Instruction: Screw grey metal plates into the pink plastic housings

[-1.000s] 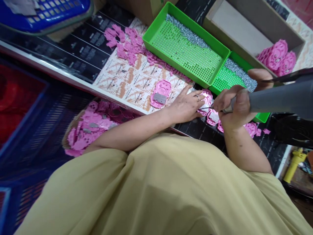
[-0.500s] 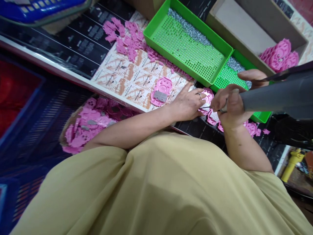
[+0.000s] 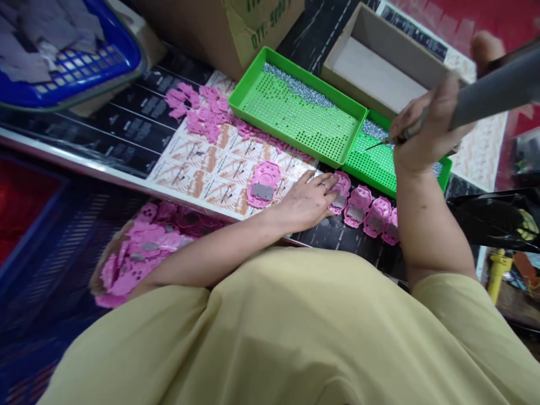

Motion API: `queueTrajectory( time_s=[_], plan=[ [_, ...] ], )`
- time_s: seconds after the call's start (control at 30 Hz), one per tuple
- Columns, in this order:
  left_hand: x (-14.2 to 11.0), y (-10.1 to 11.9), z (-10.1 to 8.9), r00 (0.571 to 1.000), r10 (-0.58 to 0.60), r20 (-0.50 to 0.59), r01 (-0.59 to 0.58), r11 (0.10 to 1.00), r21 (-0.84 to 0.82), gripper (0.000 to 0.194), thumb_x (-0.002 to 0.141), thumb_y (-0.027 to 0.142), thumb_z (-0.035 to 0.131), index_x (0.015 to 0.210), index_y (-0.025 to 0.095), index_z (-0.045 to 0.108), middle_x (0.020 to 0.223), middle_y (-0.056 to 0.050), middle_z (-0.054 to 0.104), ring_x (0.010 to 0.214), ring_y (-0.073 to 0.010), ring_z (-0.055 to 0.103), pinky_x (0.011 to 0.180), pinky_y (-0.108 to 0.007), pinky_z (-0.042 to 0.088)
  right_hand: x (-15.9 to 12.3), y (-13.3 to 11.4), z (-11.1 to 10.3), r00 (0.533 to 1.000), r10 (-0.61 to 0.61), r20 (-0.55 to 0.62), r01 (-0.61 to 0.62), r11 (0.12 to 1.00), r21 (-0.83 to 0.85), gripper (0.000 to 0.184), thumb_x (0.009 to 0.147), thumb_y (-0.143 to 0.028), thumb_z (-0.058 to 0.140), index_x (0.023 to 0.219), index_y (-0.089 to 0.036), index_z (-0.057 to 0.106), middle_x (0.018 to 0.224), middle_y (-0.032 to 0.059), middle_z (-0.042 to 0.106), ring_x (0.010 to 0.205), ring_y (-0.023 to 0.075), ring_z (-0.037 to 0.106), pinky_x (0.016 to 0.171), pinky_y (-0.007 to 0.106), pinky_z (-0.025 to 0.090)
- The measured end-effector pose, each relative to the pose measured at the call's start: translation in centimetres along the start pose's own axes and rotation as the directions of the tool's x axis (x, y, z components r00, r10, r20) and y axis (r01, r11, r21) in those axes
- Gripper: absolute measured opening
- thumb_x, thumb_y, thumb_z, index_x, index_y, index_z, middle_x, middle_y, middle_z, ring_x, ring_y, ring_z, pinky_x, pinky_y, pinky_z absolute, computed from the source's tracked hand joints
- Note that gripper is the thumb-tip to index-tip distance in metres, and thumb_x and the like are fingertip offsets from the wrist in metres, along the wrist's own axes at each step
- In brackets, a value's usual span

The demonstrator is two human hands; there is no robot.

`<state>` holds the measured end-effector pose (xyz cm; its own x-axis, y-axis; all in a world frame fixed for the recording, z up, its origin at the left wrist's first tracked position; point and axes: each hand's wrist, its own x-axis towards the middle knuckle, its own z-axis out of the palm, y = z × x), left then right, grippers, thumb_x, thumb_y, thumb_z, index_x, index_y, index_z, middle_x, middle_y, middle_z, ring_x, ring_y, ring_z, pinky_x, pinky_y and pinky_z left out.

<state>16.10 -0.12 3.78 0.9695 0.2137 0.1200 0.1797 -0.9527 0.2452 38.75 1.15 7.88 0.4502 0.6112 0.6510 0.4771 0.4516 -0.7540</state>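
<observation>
My left hand (image 3: 310,202), a ring on one finger, lies with fingers spread over a pink plastic housing (image 3: 340,194) that has a grey plate in it. Several more such housings (image 3: 358,207) stand in a row to its right. Raised above the smaller green tray (image 3: 382,163), my right hand (image 3: 430,129) is wrapped round a grey power screwdriver (image 3: 498,84). The tool's thin dark bit points left, clear of the housings. Another pink housing (image 3: 264,185) with a grey plate lies left of my left hand.
Silvery screws lie in the large green tray (image 3: 304,121) and the smaller one. Loose pink parts (image 3: 206,112) are heaped left of them. Beyond stand an open cardboard box (image 3: 379,73) and a closed carton (image 3: 257,28). A blue basket (image 3: 122,67) holds grey pieces.
My right hand and the power screwdriver have lifted up and away from the housing under my left hand. My left hand stays on it. The view has shifted, and the pink parts in the cardboard box no longer show.
</observation>
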Motion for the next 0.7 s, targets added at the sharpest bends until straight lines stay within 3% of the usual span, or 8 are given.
queueTrajectory(
  time_s=[0.07, 0.17, 0.3, 0.47, 0.7],
  plan=[
    [-0.4, 0.2, 0.2, 1.000, -0.007, -0.027, 0.008, 1.000, 0.006, 0.048, 0.094, 0.037, 0.067, 0.135, 0.013, 0.062, 0.149, -0.022, 0.053, 0.138, -0.0349, 0.052, 0.110, -0.052, 0.042, 0.2, 2.4, 0.2, 0.999, 0.002, -0.041, -0.002, 1.000, -0.008, 0.067, 0.088, -0.078, 0.046, 0.132, -0.028, 0.042, 0.052, -0.0123, 0.033, 0.033, 0.0082, 0.039, 0.036, 0.028, 0.031],
    [-0.9, 0.5, 0.7, 0.998, -0.006, -0.057, 0.006, 1.000, 0.003, 0.050, 0.094, 0.040, 0.067, 0.138, 0.018, 0.061, 0.148, -0.022, 0.054, 0.136, -0.0357, 0.053, 0.109, -0.055, 0.044, -0.3, 4.1, 1.3, 0.995, -0.019, -0.093, 0.016, 0.999, -0.038, 0.066, 0.090, -0.078, 0.044, 0.132, -0.028, 0.043, 0.049, -0.0124, 0.033, 0.032, 0.0096, 0.036, 0.036, 0.030, 0.029],
    [-1.1, 0.5, 1.1, 0.996, 0.003, -0.086, 0.000, 1.000, 0.030, 0.042, 0.098, 0.037, 0.062, 0.135, 0.018, 0.064, 0.142, -0.021, 0.060, 0.133, -0.0335, 0.057, 0.108, -0.055, 0.046, -0.9, 3.4, 2.5, 0.982, -0.053, -0.181, 0.021, 0.984, -0.174, 0.056, 0.089, -0.078, 0.044, 0.124, -0.033, 0.048, 0.048, -0.0114, 0.035, 0.034, 0.0111, 0.036, 0.035, 0.031, 0.032],
    [-1.0, 0.5, 1.3, 0.992, 0.007, -0.126, -0.003, 1.000, 0.031, 0.039, 0.099, 0.036, 0.060, 0.133, 0.019, 0.066, 0.140, -0.020, 0.062, 0.132, -0.0325, 0.058, 0.107, -0.054, 0.047, -0.8, 2.6, 2.9, 0.979, -0.037, -0.200, 0.013, 0.993, -0.121, 0.051, 0.087, -0.079, 0.049, 0.107, -0.032, 0.047, 0.045, -0.0129, 0.030, 0.031, 0.0111, 0.032, 0.034, 0.029, 0.027],
    [-1.2, 0.5, 1.6, 0.988, -0.011, -0.154, 0.015, 1.000, 0.020, 0.040, 0.098, 0.037, 0.060, 0.134, 0.020, 0.066, 0.144, -0.023, 0.058, 0.133, -0.0348, 0.057, 0.106, -0.053, 0.048, -0.8, 3.8, 2.5, 0.990, -0.003, -0.141, -0.015, 0.992, -0.128, 0.058, 0.089, -0.079, 0.042, 0.120, -0.030, 0.046, 0.047, -0.0122, 0.031, 0.033, 0.0110, 0.032, 0.037, 0.030, 0.026]
  ],
)
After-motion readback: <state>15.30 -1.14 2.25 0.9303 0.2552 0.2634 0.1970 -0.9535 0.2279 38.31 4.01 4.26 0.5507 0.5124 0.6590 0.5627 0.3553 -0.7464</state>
